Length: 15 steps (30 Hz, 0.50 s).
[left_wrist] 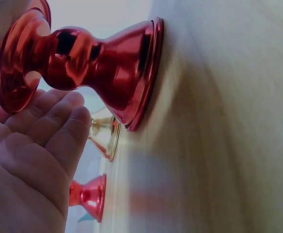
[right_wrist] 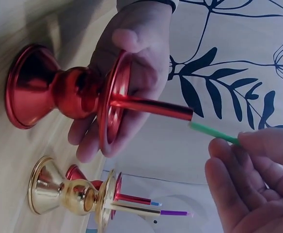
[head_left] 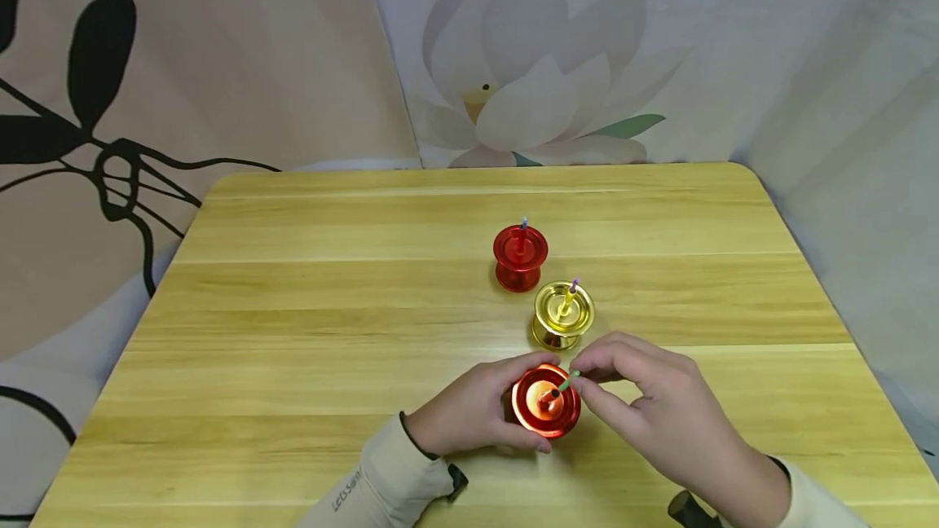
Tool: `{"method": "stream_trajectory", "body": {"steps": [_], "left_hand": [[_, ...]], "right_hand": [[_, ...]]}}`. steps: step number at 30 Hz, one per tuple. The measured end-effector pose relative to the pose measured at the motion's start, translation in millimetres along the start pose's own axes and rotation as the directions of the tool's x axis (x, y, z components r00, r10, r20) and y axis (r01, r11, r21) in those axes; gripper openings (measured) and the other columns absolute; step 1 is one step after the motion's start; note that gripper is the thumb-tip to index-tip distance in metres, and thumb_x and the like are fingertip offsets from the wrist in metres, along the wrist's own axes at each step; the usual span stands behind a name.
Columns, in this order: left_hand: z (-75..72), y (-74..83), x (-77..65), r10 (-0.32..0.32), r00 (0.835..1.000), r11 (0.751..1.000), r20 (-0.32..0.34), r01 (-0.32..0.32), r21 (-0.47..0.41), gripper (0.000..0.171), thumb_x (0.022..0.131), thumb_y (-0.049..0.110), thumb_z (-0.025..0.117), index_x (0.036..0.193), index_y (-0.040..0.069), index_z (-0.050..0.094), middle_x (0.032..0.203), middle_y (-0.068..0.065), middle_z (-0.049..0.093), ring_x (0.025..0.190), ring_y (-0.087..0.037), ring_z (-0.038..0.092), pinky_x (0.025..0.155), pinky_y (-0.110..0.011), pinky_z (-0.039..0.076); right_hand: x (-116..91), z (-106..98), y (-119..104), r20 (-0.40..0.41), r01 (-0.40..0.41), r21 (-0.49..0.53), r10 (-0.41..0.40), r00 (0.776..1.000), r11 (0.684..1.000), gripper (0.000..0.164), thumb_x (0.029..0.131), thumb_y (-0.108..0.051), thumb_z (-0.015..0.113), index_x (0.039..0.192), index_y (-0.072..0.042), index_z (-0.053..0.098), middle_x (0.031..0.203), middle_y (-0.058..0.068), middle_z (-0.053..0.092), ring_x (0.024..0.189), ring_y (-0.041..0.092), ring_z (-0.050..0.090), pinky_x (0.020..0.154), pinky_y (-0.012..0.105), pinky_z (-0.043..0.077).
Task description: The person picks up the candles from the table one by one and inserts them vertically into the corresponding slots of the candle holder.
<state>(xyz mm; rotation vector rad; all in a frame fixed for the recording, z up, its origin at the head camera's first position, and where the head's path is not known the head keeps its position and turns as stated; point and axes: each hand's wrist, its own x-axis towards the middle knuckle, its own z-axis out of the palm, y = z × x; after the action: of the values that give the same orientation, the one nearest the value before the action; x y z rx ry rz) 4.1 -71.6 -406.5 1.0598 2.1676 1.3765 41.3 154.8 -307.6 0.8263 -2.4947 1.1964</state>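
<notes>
My left hand (head_left: pixel 477 410) holds the nearer red metallic candlestick (right_wrist: pixel 78 94) upright, thumb and fingers on either side of its dish. A narrow red tube (right_wrist: pixel 151 108) rises from the dish. Between thumb and fingertips, my right hand (head_left: pixel 660 406) pinches a thin green stick (right_wrist: pixel 214 133). The stick's lower end is right at the tube's mouth, slightly tilted against it. In the left wrist view, the candlestick's flared base (left_wrist: pixel 132 73) shows close over the tabletop.
Just beyond stands a gold candlestick (head_left: pixel 552 326) with a purple stick (right_wrist: pixel 173 212) in its tube. Farther back is another red candlestick (head_left: pixel 518 277), a blue stick (right_wrist: pixel 156 204) in its tube. The wooden table (head_left: pixel 293 349) meets patterned cloth (head_left: pixel 279 55) behind.
</notes>
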Motion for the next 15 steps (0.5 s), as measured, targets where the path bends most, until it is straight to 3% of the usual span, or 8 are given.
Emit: {"method": "stream_trajectory", "body": {"steps": [5, 10, 12, 15], "left_hand": [[-0.5, 0.1, 0.2, -0.014, 1.000, 1.000, 0.003, 0.014, -0.005, 0.085, 0.079, 0.028, 0.089, 0.149, 0.020, 0.043, 0.130, 0.012, 0.061, 0.117, -0.007, 0.060, 0.100, -0.025, 0.048], [-0.8, -0.7, 0.9, -0.039, 0.999, 0.999, 0.005, 0.040, -0.024, 0.084, 0.079, 0.027, 0.088, 0.150, 0.022, 0.043, 0.131, 0.011, 0.061, 0.117, -0.009, 0.061, 0.100, -0.024, 0.048], [-0.8, -1.2, 1.0, -0.041, 0.999, 0.999, 0.004, 0.041, -0.027, 0.084, 0.079, 0.027, 0.088, 0.149, 0.022, 0.043, 0.130, 0.010, 0.062, 0.117, -0.009, 0.061, 0.100, -0.024, 0.048], [-0.9, -1.9, 1.4, -0.041, 0.999, 0.999, 0.006, 0.041, -0.031, 0.083, 0.078, 0.026, 0.089, 0.148, 0.024, 0.044, 0.129, 0.010, 0.062, 0.116, -0.007, 0.061, 0.099, -0.024, 0.049]], "right_hand": [[0.6, 0.7, -2.6, -0.001, 0.022, 0.027, -0.022, 1.000, 0.999, 0.027, 0.080, 0.001, 0.080, 0.095, -0.020, 0.071, 0.094, -0.015, 0.069, 0.084, 0.003, 0.069, 0.077, 0.014, 0.055], [0.7, 4.6, -1.4, 0.007, 0.046, 0.079, -0.047, 0.999, 0.996, 0.003, 0.094, -0.022, 0.073, 0.096, -0.020, 0.071, 0.093, -0.012, 0.070, 0.085, 0.005, 0.069, 0.079, 0.015, 0.055], [0.1, 6.6, -0.2, 0.011, 0.048, 0.087, -0.049, 0.999, 0.995, 0.008, 0.097, -0.028, 0.068, 0.096, -0.021, 0.071, 0.093, -0.012, 0.070, 0.085, 0.005, 0.069, 0.080, 0.016, 0.055], [-0.8, 9.0, 1.4, 0.012, 0.048, 0.090, -0.049, 0.999, 0.995, 0.006, 0.093, -0.019, 0.075, 0.097, -0.022, 0.070, 0.093, -0.012, 0.069, 0.085, 0.006, 0.069, 0.080, 0.016, 0.055]]}}
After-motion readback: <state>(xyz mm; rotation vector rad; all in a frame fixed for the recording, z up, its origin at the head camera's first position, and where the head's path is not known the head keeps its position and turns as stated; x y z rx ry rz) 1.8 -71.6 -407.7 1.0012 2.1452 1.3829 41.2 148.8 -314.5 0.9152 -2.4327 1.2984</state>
